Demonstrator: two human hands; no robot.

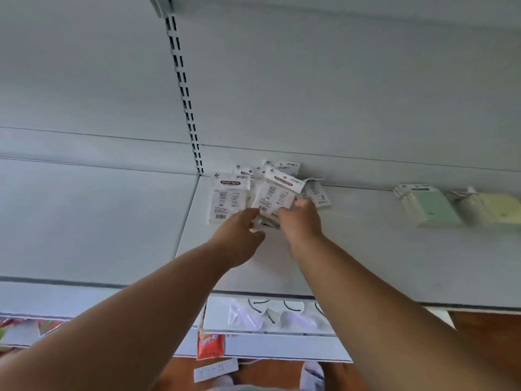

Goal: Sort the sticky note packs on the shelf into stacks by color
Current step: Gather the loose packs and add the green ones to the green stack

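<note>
**Sticky note packs in both hands at the back of the shelf**

Sticky note packs [262, 190] lie in a loose, overlapping heap at the back of a white shelf [366, 249], against the rear panel and just right of the slotted upright [186, 103]. Most show their white printed backs, several with a red "STICKY NOTE" label on the header card. One pack [277, 194] is tilted up above the heap between the two hands. The right hand [301, 218] has its fingers curled round that pack's lower right edge, with the thumb on top. The left hand [239, 227] reaches in from the left, its fingers bent toward the lower left corner of the same pack; whether they actually pinch it cannot be told, as the fingertips are hidden behind the hand and the frame is blurred there.

Well apart to the right on the same shelf sit two sorted stacks side by side: a green stack [431, 207] and, just beside it toward the edge of view, a yellow stack [493, 207].

Below the shelf's front edge, a lower shelf holds clear-packaged goods [267, 314], and an orange-red packet [210, 344] hangs beneath.
</note>
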